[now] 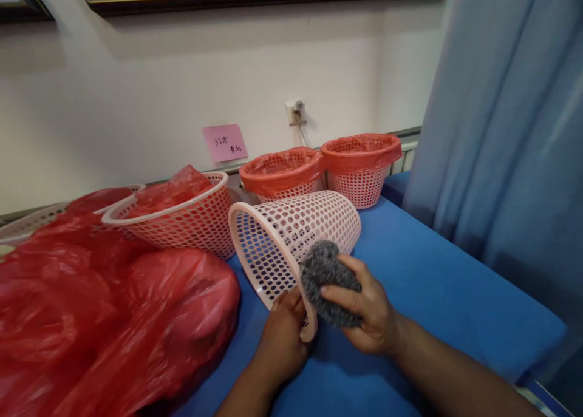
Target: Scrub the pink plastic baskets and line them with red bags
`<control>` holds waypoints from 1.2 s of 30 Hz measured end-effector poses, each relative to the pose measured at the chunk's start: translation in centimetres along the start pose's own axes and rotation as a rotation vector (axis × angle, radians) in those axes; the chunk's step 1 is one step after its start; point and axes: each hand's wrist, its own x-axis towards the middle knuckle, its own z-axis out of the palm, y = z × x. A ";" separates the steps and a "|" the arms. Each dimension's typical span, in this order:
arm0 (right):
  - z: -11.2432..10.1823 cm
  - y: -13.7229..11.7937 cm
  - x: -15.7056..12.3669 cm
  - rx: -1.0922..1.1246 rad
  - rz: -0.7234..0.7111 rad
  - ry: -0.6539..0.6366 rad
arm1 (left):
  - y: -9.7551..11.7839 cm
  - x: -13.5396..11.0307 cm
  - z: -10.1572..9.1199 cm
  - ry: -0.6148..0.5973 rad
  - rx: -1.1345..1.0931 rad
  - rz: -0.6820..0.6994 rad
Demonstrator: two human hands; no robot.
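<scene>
A pink perforated plastic basket [291, 235] lies on its side on the blue table [432, 283], its open mouth turned toward me. My left hand [282, 332] is closed on the near rim of the basket. My right hand [364, 308] grips a grey steel-wool scouring pad [323, 271] and presses it against the outside wall of the basket by the rim.
A heap of red plastic bags [104, 320] fills the left. Behind it stand pink baskets [186, 216] with red bags inside. Two baskets lined with red bags [319, 168] sit at the wall. A pink note [225, 142] hangs on the wall. A blue curtain [510, 132] hangs at right.
</scene>
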 end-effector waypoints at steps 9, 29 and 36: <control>1.7 2.1 -1.0 -0.085 0.148 0.096 | 2.5 -1.2 -0.8 0.139 -0.511 -0.039; 1.4 4.6 -1.2 -0.096 0.351 0.190 | 1.2 -0.5 0.4 -0.024 -0.246 0.052; -0.5 10.7 -0.6 -0.145 0.838 0.363 | -0.5 -1.2 1.0 -0.146 -0.113 0.150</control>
